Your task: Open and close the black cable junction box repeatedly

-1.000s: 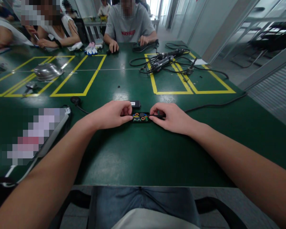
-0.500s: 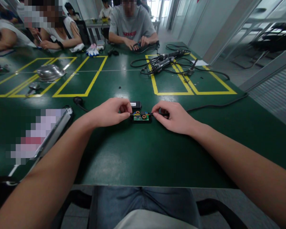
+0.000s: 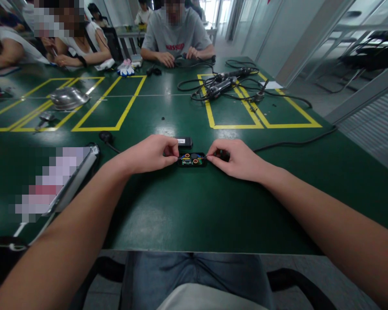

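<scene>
A small green circuit board [image 3: 188,162] with copper-wound coils and coloured wires sits in an open black plastic case [image 3: 192,166] on the table. At the case's left end, my left hand [image 3: 151,154] is closed, thumb and forefinger pinching the black cable there. My right hand [image 3: 237,158] pinches the black cable at the opposite end, its fingers close to the case wall. Just behind lies a black case cover [image 3: 185,142] with a white label, partly hidden by my left fingers. The cable tips are mostly covered by my fingertips.
A black plug [image 3: 106,137] lies left of my left hand, and a black cable [image 3: 287,143] runs off right. A pixelated flat item [image 3: 54,185] rests by my left forearm. Tools with tangled cords [image 3: 223,86] lie farther back. Across the table, a person [image 3: 177,38] handles a cable.
The circuit board has gone down deeper into the black case and more of the case's rim shows around it. Both my hands keep their pinches with only slight shifts.
</scene>
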Demonstrator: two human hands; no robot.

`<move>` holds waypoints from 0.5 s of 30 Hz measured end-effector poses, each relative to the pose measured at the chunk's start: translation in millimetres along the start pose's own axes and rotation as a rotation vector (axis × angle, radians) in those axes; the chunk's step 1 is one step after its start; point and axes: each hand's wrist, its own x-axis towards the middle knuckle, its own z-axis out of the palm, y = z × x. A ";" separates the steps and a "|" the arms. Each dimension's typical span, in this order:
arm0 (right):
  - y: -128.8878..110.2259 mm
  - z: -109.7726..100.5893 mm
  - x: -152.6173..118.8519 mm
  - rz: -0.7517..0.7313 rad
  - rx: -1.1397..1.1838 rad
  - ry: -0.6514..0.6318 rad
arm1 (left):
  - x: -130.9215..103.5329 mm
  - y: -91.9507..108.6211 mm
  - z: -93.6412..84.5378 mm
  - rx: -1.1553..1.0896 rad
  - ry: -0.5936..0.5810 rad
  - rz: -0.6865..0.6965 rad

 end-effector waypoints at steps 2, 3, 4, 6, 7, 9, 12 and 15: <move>1.0 -0.9 0.2 -0.008 0.002 -0.003 | 0.2 0.4 -0.4 0.009 0.000 -0.004; 1.5 -1.1 0.2 -0.011 0.005 -0.003 | 0.4 0.5 -0.6 0.010 0.000 -0.006; 2.0 -1.3 0.2 -0.014 0.009 -0.004 | 0.6 0.5 -0.8 0.010 -0.001 -0.006; 2.8 -1.3 0.2 -0.014 0.021 -0.008 | 1.0 0.1 -1.2 0.008 -0.005 -0.003; 3.0 -1.3 0.2 -0.012 0.026 -0.012 | 1.1 -0.2 -1.3 0.009 -0.006 -0.003; 2.9 -1.5 0.4 -0.001 0.031 -0.018 | 1.0 -0.9 -1.5 0.015 0.001 -0.005; 2.0 -1.9 0.7 0.014 0.028 -0.023 | 0.7 -2.4 -1.0 0.032 0.027 0.002; 1.7 -1.7 0.6 0.003 0.018 -0.022 | 2.0 -6.2 1.9 0.079 0.071 0.056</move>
